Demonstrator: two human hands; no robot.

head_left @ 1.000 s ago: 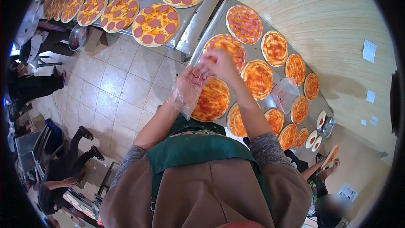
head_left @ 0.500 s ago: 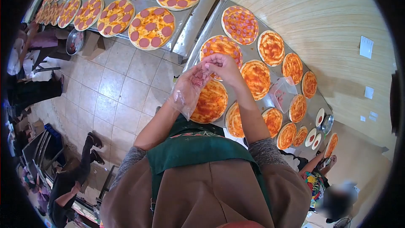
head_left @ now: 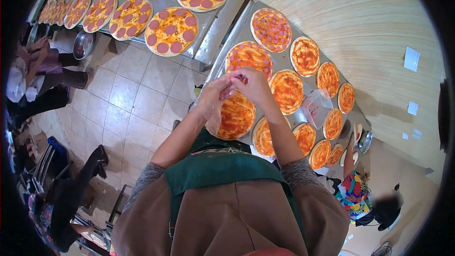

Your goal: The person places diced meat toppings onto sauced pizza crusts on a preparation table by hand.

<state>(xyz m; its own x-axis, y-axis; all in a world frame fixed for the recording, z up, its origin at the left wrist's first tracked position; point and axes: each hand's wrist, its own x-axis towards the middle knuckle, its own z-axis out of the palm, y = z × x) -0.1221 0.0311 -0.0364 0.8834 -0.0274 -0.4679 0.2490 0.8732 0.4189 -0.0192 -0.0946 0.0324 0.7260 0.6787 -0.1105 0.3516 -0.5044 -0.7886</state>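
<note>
Worktop (head_left: 242, 32): smooth grey metal.
Sauced base (head_left: 239, 121): round, red smears on pale dough, below both hands.
Right hand (head_left: 253, 83): fingers curled against the left; from my feed I can't tell its grip.
Left hand (head_left: 213, 94): cupped, filmy clear plastic (head_left: 214, 123) hanging below.
Pink bits (head_left: 226, 94): in left palm, partly hidden.

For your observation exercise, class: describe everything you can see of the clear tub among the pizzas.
The clear tub looks like thin, see-through plastic, boxy with straight sides, and no lid shows. Small pink pieces lie inside, too small to identify. It stands on the metal table, ringed by sauced pizza bases; whether it touches any is hard to tell. Neither the left hand nor the right hand touches it.
</note>
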